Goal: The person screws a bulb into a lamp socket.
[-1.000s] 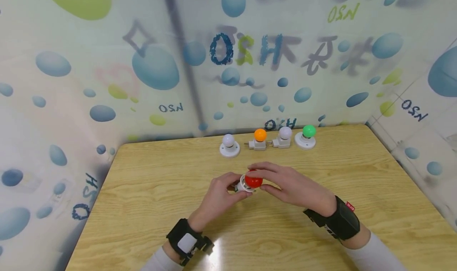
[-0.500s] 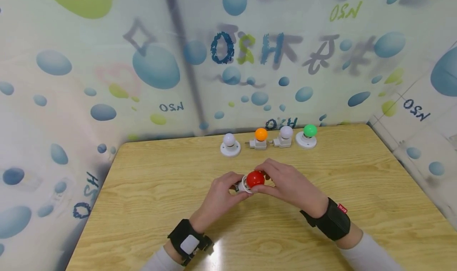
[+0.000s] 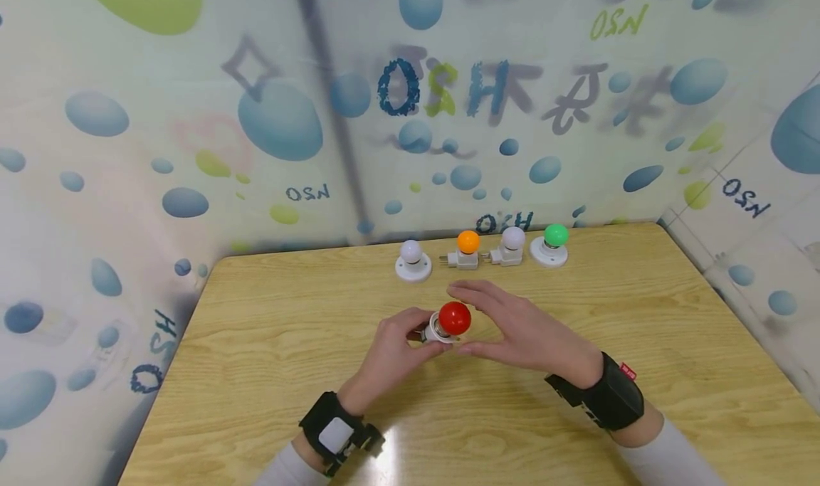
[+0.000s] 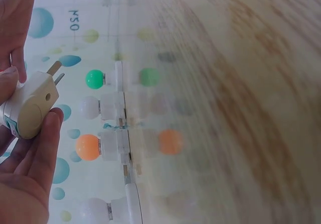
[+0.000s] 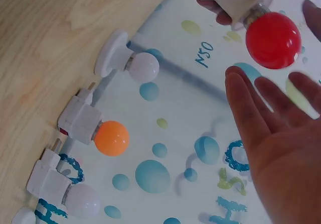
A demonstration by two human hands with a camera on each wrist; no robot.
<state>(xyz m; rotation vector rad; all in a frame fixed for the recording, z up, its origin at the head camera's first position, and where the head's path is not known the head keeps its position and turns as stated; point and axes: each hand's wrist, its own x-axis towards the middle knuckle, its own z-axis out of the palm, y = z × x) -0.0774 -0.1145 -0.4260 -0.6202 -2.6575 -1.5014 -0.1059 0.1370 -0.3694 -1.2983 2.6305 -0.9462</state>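
Observation:
My left hand grips a white plug-in lamp socket, its two metal prongs showing in the left wrist view. A red light bulb sits in the socket's mouth, with some of its metal screw base visible between glass and rim. Around the bulb's right side, my right hand is spread with thumb and fingers apart. In the right wrist view a gap shows between those fingers and the red glass.
Along the table's back edge stand a white bulb on a round base, an orange bulb in a plug-in socket, a white bulb in another plug-in socket and a green bulb on a round base. A patterned curtain hangs behind the wooden table.
Half a second ago my right fingers and thumb pinched the red bulb; now they have spread off it and the hand has shifted slightly right. The left hand keeps its grip on the socket.

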